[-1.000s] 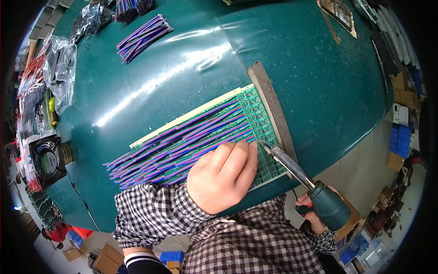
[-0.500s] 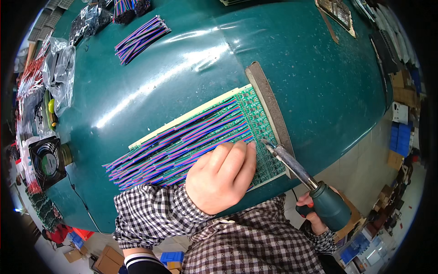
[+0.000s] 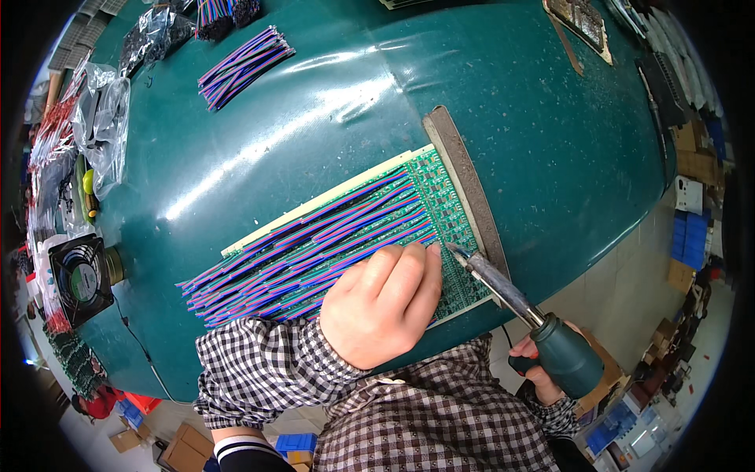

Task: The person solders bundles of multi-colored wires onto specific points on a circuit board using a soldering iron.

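Thin blue, red and black wires [image 3: 322,236] run in rows across a panel of green circuit boards [image 3: 435,182]. My left hand [image 3: 383,303] rests over the near rows, fingers bent and pressed together on wires by their soldered ends; its fingertips partly hide what they pinch. With my right hand [image 3: 544,382] I grip a soldering iron [image 3: 568,358] that has a dark green body and a long metal barrel. Its tip [image 3: 452,248] is at the board, just right of my left fingertips. A flat brown bar [image 3: 464,177] lies along the panel's right edge.
More wires [image 3: 245,67] lie in a loose bundle at the back left of the green table [image 3: 566,157]. A small black fan [image 3: 81,282] stands at the left edge, near clear plastic bags [image 3: 102,134]. A worn metal tray [image 3: 580,27] sits at the back right.
The soldering iron's tip has shifted slightly left and down, closer to my left fingertips. My right hand has moved a little with it; my left hand has stayed still.
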Action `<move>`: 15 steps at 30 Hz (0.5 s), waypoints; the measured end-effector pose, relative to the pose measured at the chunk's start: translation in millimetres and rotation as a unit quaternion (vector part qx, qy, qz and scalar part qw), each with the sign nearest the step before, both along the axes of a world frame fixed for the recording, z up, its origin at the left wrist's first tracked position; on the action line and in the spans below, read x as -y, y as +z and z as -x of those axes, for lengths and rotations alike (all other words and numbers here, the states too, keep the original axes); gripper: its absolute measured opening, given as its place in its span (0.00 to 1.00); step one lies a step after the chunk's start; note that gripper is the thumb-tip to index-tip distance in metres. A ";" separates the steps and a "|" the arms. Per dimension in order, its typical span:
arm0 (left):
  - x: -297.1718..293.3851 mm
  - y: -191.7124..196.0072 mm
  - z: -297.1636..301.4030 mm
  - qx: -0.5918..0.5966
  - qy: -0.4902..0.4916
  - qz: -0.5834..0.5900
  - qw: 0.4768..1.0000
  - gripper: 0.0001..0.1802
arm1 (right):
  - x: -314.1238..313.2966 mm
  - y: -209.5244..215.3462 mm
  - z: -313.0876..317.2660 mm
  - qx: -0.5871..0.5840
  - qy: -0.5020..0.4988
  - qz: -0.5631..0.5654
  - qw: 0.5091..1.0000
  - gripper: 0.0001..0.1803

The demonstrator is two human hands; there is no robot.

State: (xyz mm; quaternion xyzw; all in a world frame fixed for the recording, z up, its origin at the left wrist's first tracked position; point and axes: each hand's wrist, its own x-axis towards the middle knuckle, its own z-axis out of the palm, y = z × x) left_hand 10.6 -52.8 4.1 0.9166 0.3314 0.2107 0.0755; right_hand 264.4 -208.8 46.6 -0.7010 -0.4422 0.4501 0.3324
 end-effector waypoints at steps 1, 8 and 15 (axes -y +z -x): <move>0.4 -0.1 -0.1 -0.001 0.000 0.000 1.000 0.21 | 0.6 -2.0 -0.5 -0.008 0.001 -0.001 1.000 0.27; 2.0 -0.3 -0.1 -0.003 0.003 0.002 1.000 0.21 | 4.1 -4.8 -3.5 -0.007 0.011 0.007 1.000 0.26; 3.6 -0.8 -0.1 -0.009 0.000 -0.002 1.000 0.21 | 2.6 -4.2 -2.1 0.003 0.016 0.007 1.000 0.26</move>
